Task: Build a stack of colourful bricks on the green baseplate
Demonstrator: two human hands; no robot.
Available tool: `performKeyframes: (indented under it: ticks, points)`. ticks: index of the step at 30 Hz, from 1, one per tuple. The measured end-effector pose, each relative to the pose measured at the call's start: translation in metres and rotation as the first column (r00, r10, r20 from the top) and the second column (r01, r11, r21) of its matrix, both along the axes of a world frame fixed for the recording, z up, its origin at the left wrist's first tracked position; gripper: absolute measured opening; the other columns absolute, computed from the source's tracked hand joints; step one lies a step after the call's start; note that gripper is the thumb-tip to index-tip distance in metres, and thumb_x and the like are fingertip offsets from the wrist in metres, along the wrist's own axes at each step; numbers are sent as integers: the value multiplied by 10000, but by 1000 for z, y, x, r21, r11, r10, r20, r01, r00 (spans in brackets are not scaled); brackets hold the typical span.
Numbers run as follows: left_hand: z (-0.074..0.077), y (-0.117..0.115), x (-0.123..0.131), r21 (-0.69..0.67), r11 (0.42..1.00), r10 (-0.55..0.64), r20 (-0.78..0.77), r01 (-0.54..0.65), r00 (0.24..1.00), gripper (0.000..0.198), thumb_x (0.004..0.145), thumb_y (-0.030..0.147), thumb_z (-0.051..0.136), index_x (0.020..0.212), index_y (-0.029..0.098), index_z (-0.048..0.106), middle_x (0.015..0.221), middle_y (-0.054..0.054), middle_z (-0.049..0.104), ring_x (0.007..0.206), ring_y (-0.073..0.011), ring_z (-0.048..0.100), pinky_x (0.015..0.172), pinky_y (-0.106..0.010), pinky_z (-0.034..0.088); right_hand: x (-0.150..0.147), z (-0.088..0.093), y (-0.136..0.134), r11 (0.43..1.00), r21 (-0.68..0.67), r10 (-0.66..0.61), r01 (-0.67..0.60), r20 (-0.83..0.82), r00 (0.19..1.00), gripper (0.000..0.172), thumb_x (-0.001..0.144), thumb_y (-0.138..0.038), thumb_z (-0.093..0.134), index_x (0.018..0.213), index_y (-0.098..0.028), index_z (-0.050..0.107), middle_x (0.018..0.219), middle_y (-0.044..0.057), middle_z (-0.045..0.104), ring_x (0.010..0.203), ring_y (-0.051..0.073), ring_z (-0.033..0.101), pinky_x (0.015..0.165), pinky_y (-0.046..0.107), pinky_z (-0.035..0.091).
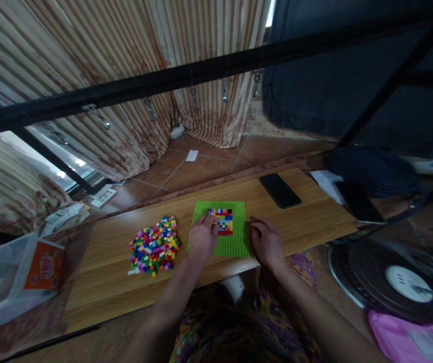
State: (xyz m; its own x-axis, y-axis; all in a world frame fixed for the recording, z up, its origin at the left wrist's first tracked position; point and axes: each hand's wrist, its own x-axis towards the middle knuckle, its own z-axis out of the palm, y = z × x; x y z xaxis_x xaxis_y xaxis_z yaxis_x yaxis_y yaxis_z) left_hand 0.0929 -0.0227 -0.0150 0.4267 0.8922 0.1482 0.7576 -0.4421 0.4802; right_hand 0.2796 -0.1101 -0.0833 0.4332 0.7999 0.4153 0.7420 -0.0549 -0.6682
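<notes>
A green studded baseplate (pixel 231 247) lies on the wooden board, and a square patch of colourful building bricks (pixel 225 222) is set on its middle. Over the left side of that patch is my left hand (pixel 203 237), its fingers pinched together at a small brick that they mostly cover. My right hand (pixel 268 243) rests by the baseplate's right edge with the fingers curled in; whether anything small is between them is hidden. To the left, a heap of loose building bricks (pixel 155 246) in many colours is spread on the board.
A black phone (pixel 280 190) lies on the wooden board (pixel 106 282) beyond my right hand. Left of the board stands a clear plastic bin (pixel 4 282) with an orange label. A dark metal bar (pixel 186 75) crosses ahead, before striped curtains (pixel 125 40). Another dark phone-like slab (pixel 358 201) lies at right.
</notes>
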Motion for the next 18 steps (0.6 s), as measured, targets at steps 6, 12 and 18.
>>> performKeyframes:
  ticks: [6,12,18]
  points:
    - [-10,-12,-9,147,987,-65,3,64,998,294,923,192,432,1125,217,645,1138,-66,642,1041,-208,565,952,-354,458,1,-1,0,1000,-2,5,-5,17,1000,267,864,-243,449,904,-180,705,1086,116,656,1046,241,583,962,436,473]
    - [-10,-23,-6,209,968,-99,-192,139,976,365,913,165,437,1225,224,617,1215,-93,608,1056,-244,520,943,-399,460,1,-1,0,1000,-2,6,-6,16,1000,261,861,-245,448,904,-189,699,1072,109,659,1035,240,587,950,438,478]
    - [-7,-27,-2,154,984,-60,-198,92,978,384,922,157,408,1239,226,611,1228,-90,587,1047,-248,497,924,-394,460,3,-5,-1,1000,-4,15,-15,30,999,270,873,-262,444,912,-181,699,1080,117,658,1039,239,591,950,433,477]
